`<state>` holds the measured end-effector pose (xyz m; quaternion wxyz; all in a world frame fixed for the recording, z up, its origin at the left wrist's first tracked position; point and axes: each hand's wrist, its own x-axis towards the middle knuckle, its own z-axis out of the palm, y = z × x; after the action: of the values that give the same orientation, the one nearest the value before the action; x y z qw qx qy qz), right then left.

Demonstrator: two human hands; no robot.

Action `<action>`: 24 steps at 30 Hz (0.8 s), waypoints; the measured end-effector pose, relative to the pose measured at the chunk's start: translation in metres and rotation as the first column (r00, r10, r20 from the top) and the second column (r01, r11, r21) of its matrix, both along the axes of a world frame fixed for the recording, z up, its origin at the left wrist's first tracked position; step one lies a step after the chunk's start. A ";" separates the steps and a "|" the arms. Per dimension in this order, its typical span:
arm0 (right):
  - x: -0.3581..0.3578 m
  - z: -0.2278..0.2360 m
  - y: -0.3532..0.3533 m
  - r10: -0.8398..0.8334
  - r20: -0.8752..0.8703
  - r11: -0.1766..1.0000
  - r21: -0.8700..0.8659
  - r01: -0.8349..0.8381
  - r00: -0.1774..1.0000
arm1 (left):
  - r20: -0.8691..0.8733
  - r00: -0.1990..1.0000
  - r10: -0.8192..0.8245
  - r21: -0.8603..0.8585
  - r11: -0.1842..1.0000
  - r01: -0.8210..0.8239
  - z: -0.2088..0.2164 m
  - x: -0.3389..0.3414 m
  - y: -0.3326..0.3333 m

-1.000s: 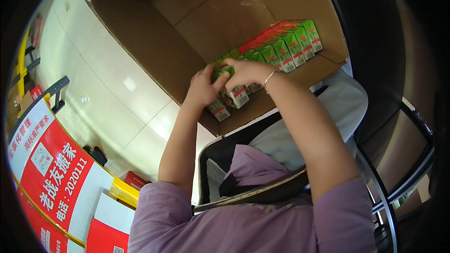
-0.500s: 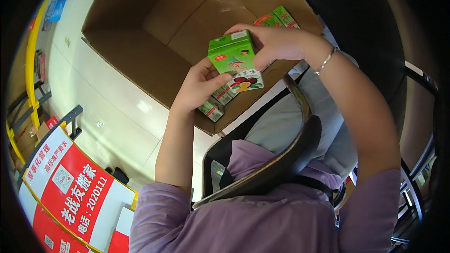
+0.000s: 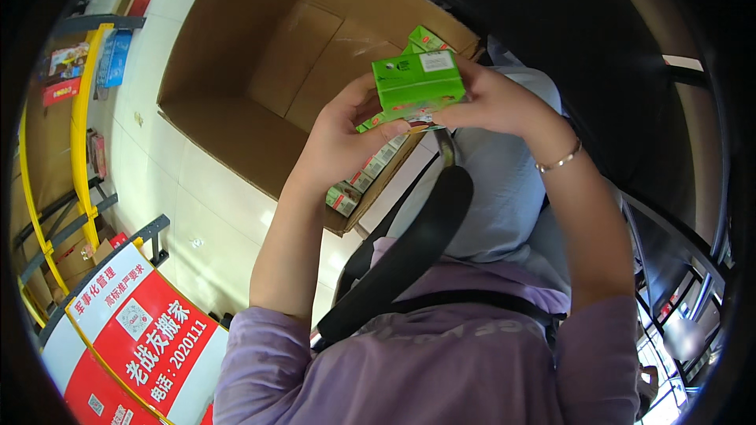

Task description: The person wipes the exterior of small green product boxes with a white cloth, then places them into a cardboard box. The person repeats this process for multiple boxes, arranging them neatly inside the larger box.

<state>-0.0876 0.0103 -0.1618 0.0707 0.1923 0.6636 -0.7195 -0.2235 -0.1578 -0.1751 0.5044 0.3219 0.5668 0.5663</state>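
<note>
Between my two hands a green juice carton (image 3: 417, 80) is held, its green end with a white label patch turned up toward me. My left hand (image 3: 345, 132) is closed on its left side, thumb along the lower edge. From the right, my right hand (image 3: 498, 102) grips the opposite side, a bracelet on that wrist. Below and beyond is a large open cardboard box (image 3: 236, 43). A row of similar cartons (image 3: 364, 177) lines its near side, partly hidden by my left hand. More green cartons (image 3: 427, 38) stand in its right corner, behind the held one.
A black curved armrest (image 3: 421, 240) crosses in front of my lap. At the lower left stands a red and white sign board (image 3: 161, 346). Yellow-posted shelves (image 3: 85, 134) with packages rise at the far left. Dark metal framing (image 3: 669, 236) is on the right.
The juice carton has been tipped, so its green end now faces up and its fruit-printed side is mostly hidden. The view has shifted, and both hands still hold the carton.
</note>
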 end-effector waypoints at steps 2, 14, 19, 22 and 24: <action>0.027 0.001 0.003 -0.102 -0.110 0.994 -0.045 0.097 0.989 | -0.096 0.995 -0.021 0.037 0.999 0.024 0.014 0.011 0.013; 0.171 0.074 0.028 -0.198 -0.409 0.684 0.593 0.425 0.891 | -0.590 0.774 -0.230 0.276 0.843 0.461 0.081 0.102 0.095; 0.235 0.098 0.028 -0.249 -0.459 0.496 0.695 0.520 0.852 | -0.641 0.688 -0.341 0.275 0.734 0.621 0.109 0.148 0.127; 0.264 0.117 0.024 -0.327 -0.500 0.412 0.688 0.597 0.802 | -0.659 0.647 -0.385 0.344 0.610 0.714 0.128 0.171 0.145; 0.276 0.134 0.025 -0.359 -0.535 0.325 0.696 0.640 0.765 | -0.680 0.637 -0.363 0.386 0.561 0.732 0.145 0.185 0.162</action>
<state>0.1886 0.0356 -0.0282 -0.3569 0.2927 0.8346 -0.3008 -0.0388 0.0038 -0.0302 0.3443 0.7803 0.3188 0.4134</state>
